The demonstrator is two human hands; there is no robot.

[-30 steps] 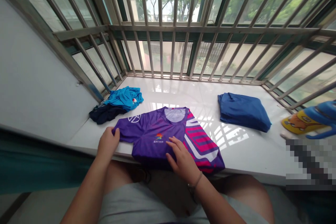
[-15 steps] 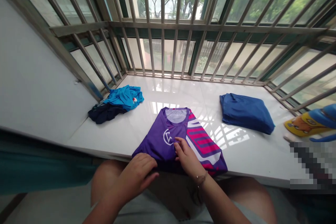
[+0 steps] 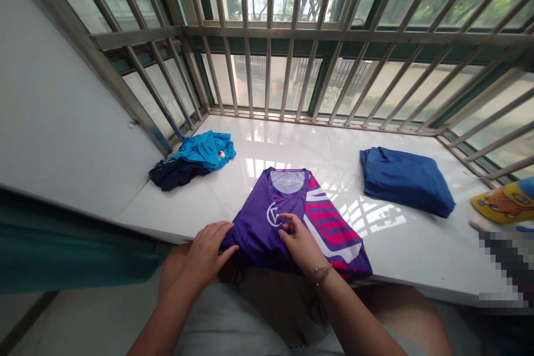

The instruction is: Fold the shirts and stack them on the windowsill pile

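1 head-worn view, looking forward and down, close over the white ledge point(image 3: 409, 245), facing the barred window point(image 3: 292, 39)

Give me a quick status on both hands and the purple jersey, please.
Left hand flat on purple jersey near edge. Right hand pressing its middle. Folded blue garment lies apart.

Grey shorts point(image 3: 233, 328), thin wrist bracelet point(image 3: 320, 272)

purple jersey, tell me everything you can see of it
The purple jersey is thin, shiny sports fabric, with pink and white stripes down its right side, a white round logo and a grey inner collar. It lies flat, folded narrow, collar away from the person, at the near edge of the white sill. The left hand presses its near left corner; the right hand rests on its middle by the logo.
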